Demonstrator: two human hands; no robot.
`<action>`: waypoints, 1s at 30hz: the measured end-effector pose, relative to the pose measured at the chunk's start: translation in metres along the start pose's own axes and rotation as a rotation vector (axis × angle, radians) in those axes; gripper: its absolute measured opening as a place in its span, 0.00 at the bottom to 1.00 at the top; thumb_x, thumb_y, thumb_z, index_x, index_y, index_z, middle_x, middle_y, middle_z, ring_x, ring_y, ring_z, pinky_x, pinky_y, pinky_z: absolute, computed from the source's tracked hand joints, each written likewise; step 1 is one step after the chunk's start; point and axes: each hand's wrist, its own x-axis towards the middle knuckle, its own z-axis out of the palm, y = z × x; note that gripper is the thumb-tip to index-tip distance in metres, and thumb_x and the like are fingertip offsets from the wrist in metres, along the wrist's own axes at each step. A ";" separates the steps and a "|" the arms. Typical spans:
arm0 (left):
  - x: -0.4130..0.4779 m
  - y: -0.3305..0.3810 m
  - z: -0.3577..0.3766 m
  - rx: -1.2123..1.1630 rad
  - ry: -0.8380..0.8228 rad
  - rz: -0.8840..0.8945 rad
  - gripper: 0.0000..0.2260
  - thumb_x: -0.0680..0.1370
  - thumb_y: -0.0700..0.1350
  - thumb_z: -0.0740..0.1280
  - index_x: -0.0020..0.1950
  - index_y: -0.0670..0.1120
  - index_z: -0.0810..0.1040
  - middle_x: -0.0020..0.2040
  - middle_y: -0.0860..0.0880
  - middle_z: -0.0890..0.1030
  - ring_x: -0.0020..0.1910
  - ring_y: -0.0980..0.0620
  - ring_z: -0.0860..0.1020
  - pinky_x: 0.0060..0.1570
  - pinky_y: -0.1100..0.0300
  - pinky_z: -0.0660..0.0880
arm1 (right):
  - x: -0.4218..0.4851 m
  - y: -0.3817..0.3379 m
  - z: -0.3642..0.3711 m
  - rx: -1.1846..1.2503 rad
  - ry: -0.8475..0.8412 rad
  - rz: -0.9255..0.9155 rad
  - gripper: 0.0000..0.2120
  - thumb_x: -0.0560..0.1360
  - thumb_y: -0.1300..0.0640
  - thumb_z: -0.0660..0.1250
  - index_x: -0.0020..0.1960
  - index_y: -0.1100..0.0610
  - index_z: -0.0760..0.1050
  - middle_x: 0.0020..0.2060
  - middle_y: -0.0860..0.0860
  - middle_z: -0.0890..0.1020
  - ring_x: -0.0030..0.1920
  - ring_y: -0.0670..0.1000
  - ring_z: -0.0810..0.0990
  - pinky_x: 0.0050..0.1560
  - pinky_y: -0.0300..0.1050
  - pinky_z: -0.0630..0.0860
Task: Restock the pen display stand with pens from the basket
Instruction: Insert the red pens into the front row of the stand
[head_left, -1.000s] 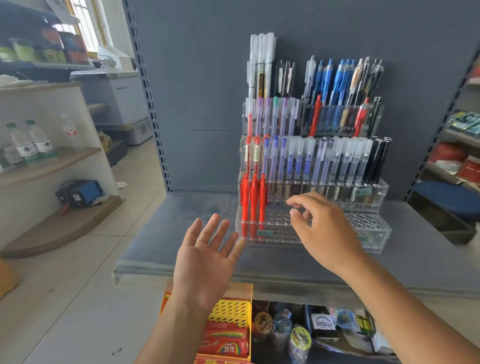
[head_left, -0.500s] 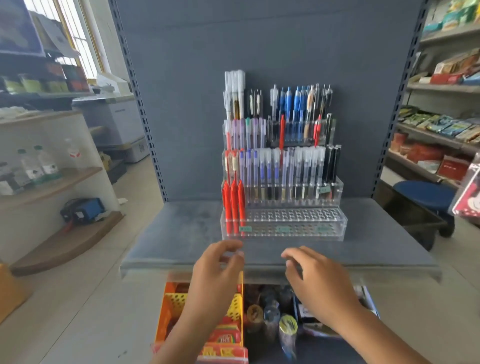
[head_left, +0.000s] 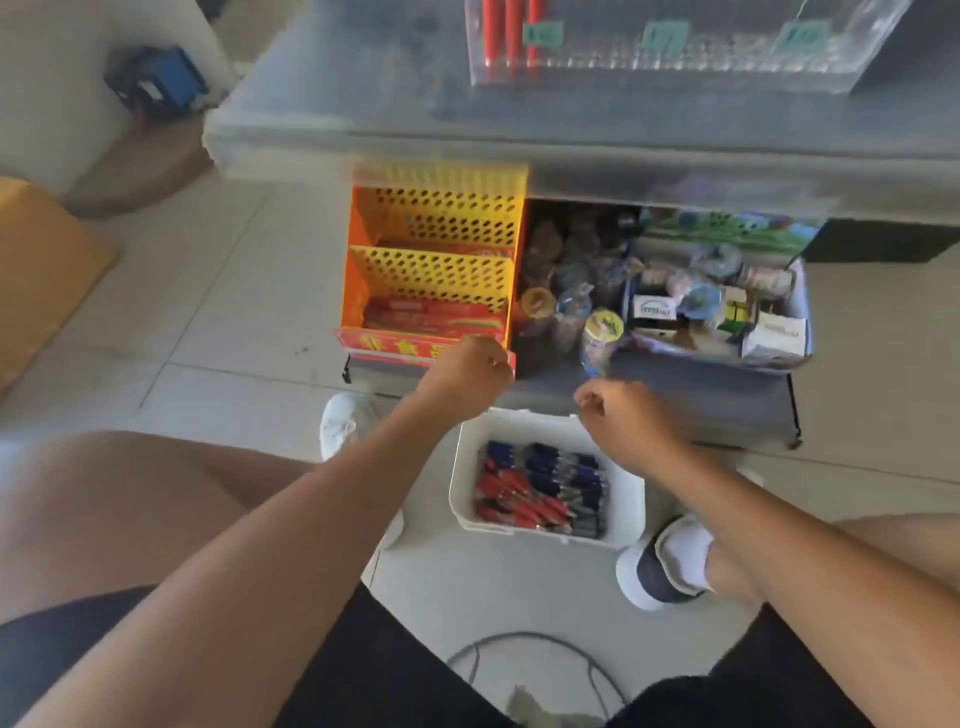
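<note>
A white basket (head_left: 464, 470) stands on the floor between my feet, holding red pens (head_left: 519, 501) and blue pens (head_left: 569, 470). My left hand (head_left: 467, 371) hovers above and beyond the basket's far left corner, fingers curled, holding nothing. My right hand (head_left: 621, 415) hangs over the basket's far right corner, also curled and empty. At the top edge I see only the lowest tier of the clear pen display stand (head_left: 675, 57) on the grey shelf (head_left: 363, 104). Three red pens (head_left: 511, 31) fill its left end.
Under the shelf sit an orange and yellow perforated box (head_left: 436, 260) and a bin of tape rolls and small boxes (head_left: 717, 306). My white shoes (head_left: 343, 421) (head_left: 675, 566) flank the basket. A cable (head_left: 519, 642) loops on the floor tiles.
My view has dropped from the display stand to the floor. Both hands have come down from the shelf edge to just above the basket, and their fingers have curled in.
</note>
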 end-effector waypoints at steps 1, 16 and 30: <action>0.005 -0.009 0.011 0.013 -0.042 -0.026 0.10 0.80 0.42 0.64 0.56 0.44 0.84 0.54 0.43 0.83 0.54 0.42 0.80 0.51 0.57 0.75 | 0.001 0.008 0.012 -0.005 -0.037 0.026 0.10 0.79 0.55 0.62 0.55 0.51 0.81 0.52 0.54 0.85 0.53 0.60 0.81 0.52 0.52 0.78; 0.031 -0.101 0.102 -0.362 -0.254 -0.465 0.11 0.82 0.40 0.62 0.60 0.39 0.80 0.57 0.37 0.82 0.43 0.45 0.81 0.34 0.58 0.78 | 0.032 0.030 0.155 -0.106 -0.598 0.122 0.10 0.78 0.52 0.61 0.50 0.57 0.77 0.49 0.55 0.81 0.49 0.59 0.80 0.47 0.48 0.75; 0.042 -0.117 0.091 -0.675 -0.175 -0.549 0.14 0.85 0.50 0.59 0.54 0.45 0.81 0.42 0.46 0.87 0.33 0.45 0.83 0.26 0.62 0.73 | 0.040 0.014 0.228 -0.474 -0.414 0.080 0.37 0.75 0.40 0.69 0.72 0.62 0.62 0.64 0.61 0.72 0.63 0.61 0.74 0.59 0.53 0.73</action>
